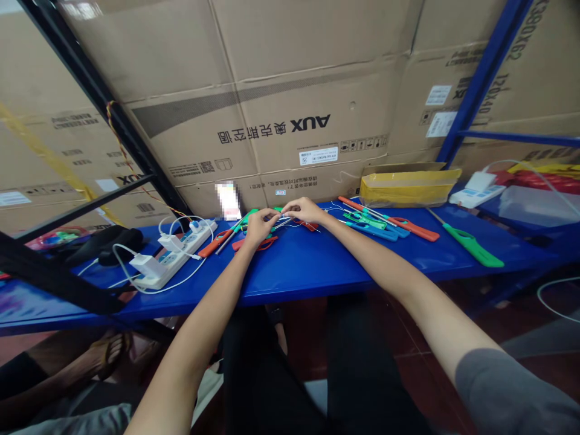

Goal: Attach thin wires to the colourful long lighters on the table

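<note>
Above the blue table [312,266], both hands meet near the back edge. My left hand [263,225] is closed, its thumb and fingertips pinched together. Close beside it, my right hand [304,210] is closed too, fingertips almost touching the left ones. Whatever sits between the fingertips is too small to name. Under and around the hands lie several long-nosed lighters, among them a red one [263,244] below my left hand and an orange one [211,244] farther left. To the right are a blue lighter [372,231], an orange-red lighter [414,229] and a green lighter [473,244].
A white power strip [174,260] with chargers and cables lies at the left. A bright phone [229,202] leans against the large cardboard box [272,90]. A yellow-taped box [408,186] stands at the back right. Frame posts rise on both sides. Another person's foot [111,353] shows below left.
</note>
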A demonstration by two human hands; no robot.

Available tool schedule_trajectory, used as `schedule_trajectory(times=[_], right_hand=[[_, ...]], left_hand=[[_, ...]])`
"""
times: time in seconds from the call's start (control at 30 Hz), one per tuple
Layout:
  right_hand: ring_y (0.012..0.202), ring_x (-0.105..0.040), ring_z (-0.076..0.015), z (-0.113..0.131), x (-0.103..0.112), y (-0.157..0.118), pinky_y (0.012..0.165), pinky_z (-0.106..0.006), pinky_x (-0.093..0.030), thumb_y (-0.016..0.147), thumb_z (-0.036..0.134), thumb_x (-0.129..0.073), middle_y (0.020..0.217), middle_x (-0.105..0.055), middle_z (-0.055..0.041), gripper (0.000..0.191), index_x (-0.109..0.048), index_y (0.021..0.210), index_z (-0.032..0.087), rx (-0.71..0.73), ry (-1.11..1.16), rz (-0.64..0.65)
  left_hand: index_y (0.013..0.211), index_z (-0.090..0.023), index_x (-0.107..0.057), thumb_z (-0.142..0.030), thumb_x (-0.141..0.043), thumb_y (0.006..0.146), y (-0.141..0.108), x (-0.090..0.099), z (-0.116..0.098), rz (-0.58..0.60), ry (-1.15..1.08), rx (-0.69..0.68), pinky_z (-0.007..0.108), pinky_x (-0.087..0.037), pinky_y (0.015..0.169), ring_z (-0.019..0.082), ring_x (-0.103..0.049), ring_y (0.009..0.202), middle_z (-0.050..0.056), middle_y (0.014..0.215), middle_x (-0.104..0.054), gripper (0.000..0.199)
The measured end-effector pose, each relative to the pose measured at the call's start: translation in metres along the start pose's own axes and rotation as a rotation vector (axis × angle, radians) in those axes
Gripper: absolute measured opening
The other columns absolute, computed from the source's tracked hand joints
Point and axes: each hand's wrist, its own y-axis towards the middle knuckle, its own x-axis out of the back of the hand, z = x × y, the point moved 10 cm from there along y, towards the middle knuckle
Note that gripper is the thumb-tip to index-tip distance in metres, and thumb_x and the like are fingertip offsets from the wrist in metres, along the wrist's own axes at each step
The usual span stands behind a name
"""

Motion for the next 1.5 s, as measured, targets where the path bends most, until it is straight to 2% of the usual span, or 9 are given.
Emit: schedule_trajectory(times=[0.3,0.5,0.63,0.97,1.3,1.5], right_hand=[[0.079,-0.076,-0.0187,-0.0006,-0.0003,0.0002,0.077,-0.029,-0.060,0.093,0.025,-0.081,0.090,-0.086,-0.0062,0.018,-0.089,0.106,0.016,0.001,0.019,-0.036],[0.086,-0.079,-0.0182,-0.0003,-0.0011,0.0025,0.085,-0.031,-0.065,0.090,0.016,-0.083,0.097,-0.086,-0.0066,0.029,-0.082,0.119,0.016,0.026,0.109,-0.082],[0.089,-0.080,-0.0192,-0.0009,-0.0027,0.0025,0.089,-0.033,-0.065,0.092,0.015,-0.082,0.099,-0.086,-0.0074,0.028,-0.079,0.120,0.015,0.034,0.106,-0.090],[0.084,-0.079,-0.0191,-0.0050,-0.0039,0.0021,0.085,-0.033,-0.066,0.089,0.016,-0.084,0.094,-0.085,-0.0056,0.027,-0.076,0.115,0.016,0.009,0.175,-0.123],[0.088,-0.080,-0.0196,-0.0044,-0.0039,0.0049,0.090,-0.035,-0.067,0.092,0.016,-0.082,0.096,-0.084,-0.0056,0.022,-0.075,0.112,0.017,0.010,0.145,-0.090],[0.093,-0.079,-0.0187,-0.0018,-0.0037,0.0044,0.091,-0.032,-0.065,0.090,0.013,-0.084,0.098,-0.084,-0.0063,0.022,-0.077,0.110,0.017,-0.005,0.120,-0.059]], left_hand=[[0.098,-0.022,-0.088,-0.048,-0.078,0.097,-0.0003,0.0007,0.0008,-0.003,0.026,0.010,0.035,-0.058,0.078,0.026,-0.076,0.083,0.007,0.090,-0.085,0.028],[0.096,-0.022,-0.087,-0.047,-0.076,0.098,-0.0008,0.0035,-0.0020,-0.027,0.028,0.007,0.036,-0.059,0.081,0.025,-0.075,0.082,0.008,0.093,-0.086,0.028],[0.096,-0.021,-0.087,-0.043,-0.076,0.097,-0.0013,0.0045,-0.0040,-0.023,0.025,0.000,0.036,-0.059,0.081,0.025,-0.075,0.081,0.007,0.092,-0.086,0.024],[0.096,-0.021,-0.087,-0.045,-0.076,0.097,-0.0015,0.0037,-0.0034,-0.023,0.024,0.013,0.036,-0.059,0.080,0.025,-0.075,0.081,0.007,0.090,-0.085,0.026],[0.099,-0.022,-0.086,-0.042,-0.074,0.099,-0.0003,0.0004,-0.0032,-0.039,0.064,-0.015,0.036,-0.060,0.083,0.024,-0.074,0.083,0.007,0.093,-0.085,0.024],[0.101,-0.022,-0.085,-0.034,-0.075,0.098,0.0016,-0.0036,-0.0028,-0.015,0.115,-0.043,0.035,-0.058,0.085,0.023,-0.073,0.082,0.008,0.095,-0.084,0.016]])
